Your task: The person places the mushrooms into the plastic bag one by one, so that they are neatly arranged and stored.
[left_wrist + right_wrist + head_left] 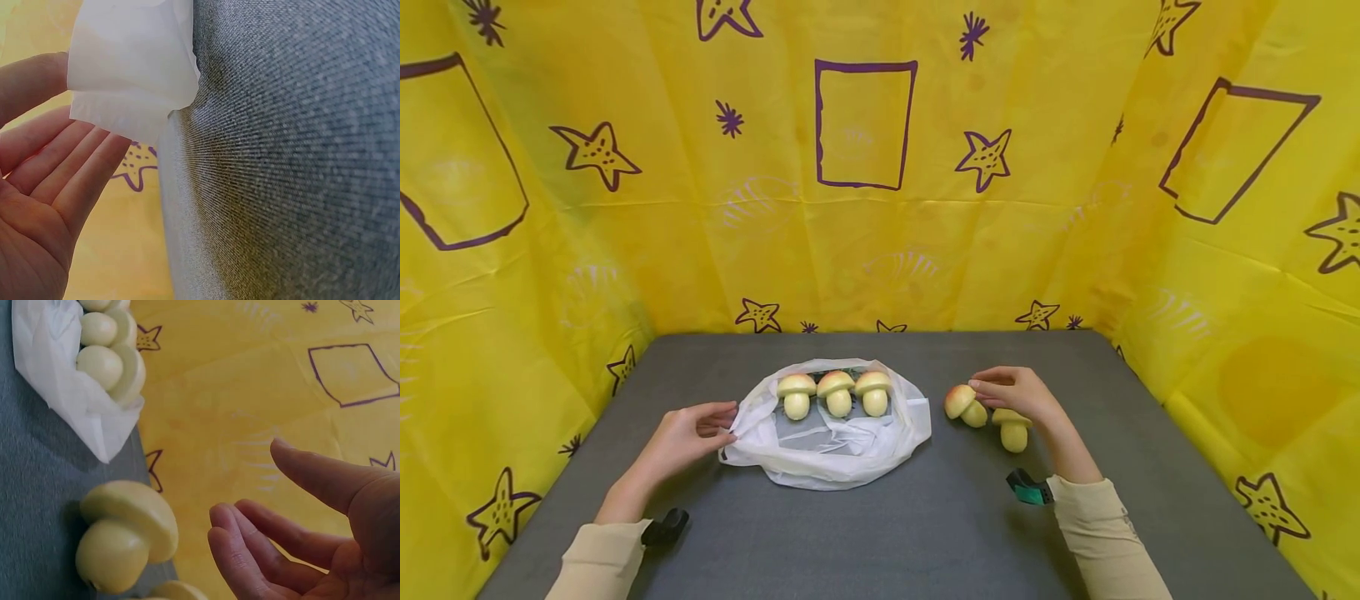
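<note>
A white plastic bag (838, 476) lies spread on the table, its mouth wide, with three toy mushrooms (837, 394) in a row along its far side. At the bag's left edge my left hand (679, 437) pinches the rim between thumb and fingers; the left wrist view shows the white plastic (132, 56) covering the fingertips. My right hand (1021, 393) hovers close beside a tilted mushroom (966, 406) with a reddish cap. In the right wrist view its thumb and fingers are spread apart, holding nothing, next to that mushroom (125, 537). Another mushroom (1012, 432) lies under the right wrist.
The dark grey table (850, 542) reaches back to a yellow cloth (865, 250) printed with stars and squares, which hangs on the back and both sides. A black strap with a green part (1030, 490) sits at the right wrist, and a black one (666, 527) at the left.
</note>
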`<action>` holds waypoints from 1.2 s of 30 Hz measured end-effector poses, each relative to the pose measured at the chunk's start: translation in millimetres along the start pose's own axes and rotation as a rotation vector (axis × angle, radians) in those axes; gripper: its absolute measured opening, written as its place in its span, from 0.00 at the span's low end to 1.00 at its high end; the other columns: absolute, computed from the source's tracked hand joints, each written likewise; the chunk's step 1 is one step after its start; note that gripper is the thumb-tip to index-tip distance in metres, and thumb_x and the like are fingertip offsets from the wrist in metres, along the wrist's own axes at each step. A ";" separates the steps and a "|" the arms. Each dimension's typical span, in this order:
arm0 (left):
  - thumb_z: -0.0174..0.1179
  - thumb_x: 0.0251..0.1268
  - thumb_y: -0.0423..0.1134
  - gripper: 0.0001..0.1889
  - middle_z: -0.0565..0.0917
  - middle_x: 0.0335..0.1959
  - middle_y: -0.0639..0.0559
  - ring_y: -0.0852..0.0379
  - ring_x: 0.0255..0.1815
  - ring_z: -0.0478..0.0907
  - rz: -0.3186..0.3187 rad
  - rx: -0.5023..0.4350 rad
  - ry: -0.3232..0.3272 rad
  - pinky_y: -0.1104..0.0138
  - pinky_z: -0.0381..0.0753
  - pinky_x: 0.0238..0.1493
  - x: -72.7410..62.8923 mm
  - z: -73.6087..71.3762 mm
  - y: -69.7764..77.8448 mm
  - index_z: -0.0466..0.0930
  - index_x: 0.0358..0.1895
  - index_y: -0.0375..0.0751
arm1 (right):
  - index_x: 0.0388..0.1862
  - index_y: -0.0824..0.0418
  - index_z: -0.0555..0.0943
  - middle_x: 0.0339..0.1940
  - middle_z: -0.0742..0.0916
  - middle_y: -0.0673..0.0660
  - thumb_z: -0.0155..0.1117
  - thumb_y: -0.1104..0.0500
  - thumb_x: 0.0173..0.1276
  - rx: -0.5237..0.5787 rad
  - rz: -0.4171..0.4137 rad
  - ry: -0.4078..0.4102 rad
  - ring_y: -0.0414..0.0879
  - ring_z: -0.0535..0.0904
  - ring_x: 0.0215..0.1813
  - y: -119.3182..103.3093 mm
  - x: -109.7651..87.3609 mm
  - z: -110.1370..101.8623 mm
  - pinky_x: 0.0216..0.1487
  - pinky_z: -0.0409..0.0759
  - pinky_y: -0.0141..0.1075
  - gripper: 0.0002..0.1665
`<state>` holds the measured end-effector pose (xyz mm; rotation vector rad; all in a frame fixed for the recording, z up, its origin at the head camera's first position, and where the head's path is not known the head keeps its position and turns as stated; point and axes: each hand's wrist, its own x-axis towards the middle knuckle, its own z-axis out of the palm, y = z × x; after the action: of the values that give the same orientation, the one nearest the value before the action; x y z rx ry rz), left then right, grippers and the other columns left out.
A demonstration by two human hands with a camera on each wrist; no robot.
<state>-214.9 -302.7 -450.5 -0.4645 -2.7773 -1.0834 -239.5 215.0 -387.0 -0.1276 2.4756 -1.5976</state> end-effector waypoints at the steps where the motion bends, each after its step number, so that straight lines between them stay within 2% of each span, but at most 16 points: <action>1: 0.70 0.53 0.39 0.25 0.86 0.45 0.44 0.53 0.41 0.85 0.006 0.000 0.003 0.66 0.84 0.41 -0.1 0.1 -0.5 0.79 0.55 0.35 | 0.60 0.71 0.74 0.56 0.81 0.68 0.63 0.49 0.66 0.002 -0.002 0.000 0.58 0.80 0.55 1.4 -1.1 -2.5 0.56 0.79 0.48 0.32; 7: 0.70 0.52 0.39 0.25 0.86 0.44 0.42 0.55 0.40 0.85 0.016 -0.020 0.014 0.68 0.84 0.40 0.2 0.7 0.4 0.79 0.55 0.34 | 0.62 0.73 0.71 0.58 0.79 0.70 0.62 0.50 0.67 0.006 -0.003 0.029 0.59 0.80 0.56 10.6 -8.9 -15.8 0.56 0.79 0.46 0.34; 13: 0.70 0.53 0.39 0.25 0.86 0.43 0.43 0.51 0.40 0.85 0.016 -0.027 0.003 0.65 0.85 0.40 0.3 0.6 2.3 0.79 0.54 0.34 | 0.60 0.74 0.71 0.57 0.80 0.71 0.63 0.50 0.66 0.002 -0.006 0.054 0.58 0.81 0.55 17.6 -16.6 -27.3 0.54 0.81 0.41 0.34; 23: 0.70 0.53 0.41 0.25 0.86 0.45 0.42 0.50 0.41 0.85 0.006 -0.017 -0.004 0.64 0.85 0.41 0.5 1.4 1.7 0.79 0.54 0.35 | 0.62 0.74 0.70 0.58 0.79 0.71 0.63 0.49 0.66 -0.011 0.021 0.081 0.55 0.82 0.53 29.4 -28.2 -45.4 0.53 0.81 0.40 0.36; 31: 0.70 0.53 0.40 0.24 0.86 0.45 0.43 0.52 0.40 0.85 0.011 -0.004 0.004 0.65 0.85 0.41 0.3 2.7 1.1 0.80 0.54 0.35 | 0.62 0.75 0.70 0.57 0.79 0.71 0.62 0.47 0.67 -0.083 0.025 0.094 0.58 0.81 0.55 37.9 -34.7 -52.9 0.53 0.81 0.43 0.36; 36: 0.70 0.53 0.40 0.24 0.86 0.45 0.44 0.53 0.41 0.85 0.000 0.000 0.001 0.66 0.85 0.41 1.4 2.6 1.3 0.80 0.54 0.36 | 0.61 0.75 0.71 0.57 0.80 0.71 0.62 0.48 0.67 -0.086 0.030 0.093 0.59 0.80 0.55 42.8 -38.0 -56.0 0.52 0.82 0.41 0.36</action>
<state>-215.8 -299.7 -451.4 -0.4634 -2.7760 -1.0839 -212.6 289.5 -399.2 -0.0291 2.6050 -1.5184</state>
